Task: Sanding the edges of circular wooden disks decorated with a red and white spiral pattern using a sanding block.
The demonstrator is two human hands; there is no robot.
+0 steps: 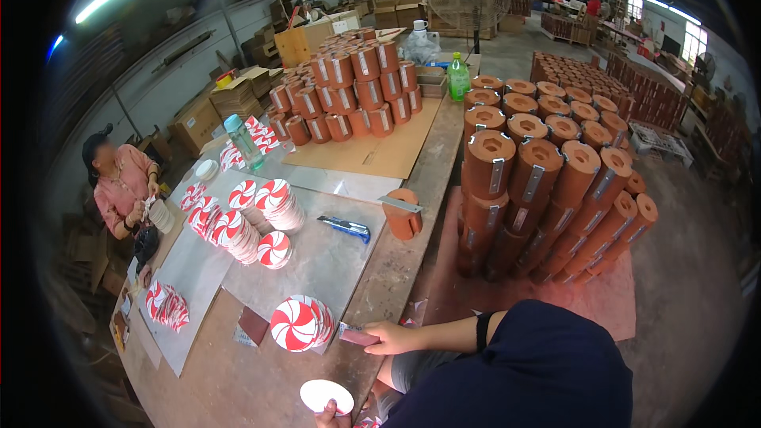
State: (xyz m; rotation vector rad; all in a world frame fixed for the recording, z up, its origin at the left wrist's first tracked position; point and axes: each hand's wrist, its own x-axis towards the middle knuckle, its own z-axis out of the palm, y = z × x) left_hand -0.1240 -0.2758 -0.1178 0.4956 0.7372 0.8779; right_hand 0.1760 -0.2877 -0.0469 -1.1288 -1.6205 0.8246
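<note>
My left hand, at the bottom edge of the view, grips a round white disc with its plain face up. A folded piece of reddish-brown sandpaper is pinched in my right hand, just over the table's near edge. Close to that hand stands a stack of red-and-white swirl discs. Another square of sandpaper lies flat to the left of this stack. The sandpaper and the disc are apart.
More swirl-disc stacks stand farther along the table, near a blue utility knife and a brown cylinder. Brown cylinders are piled on cardboard and on my right. Across the table, a person handles discs.
</note>
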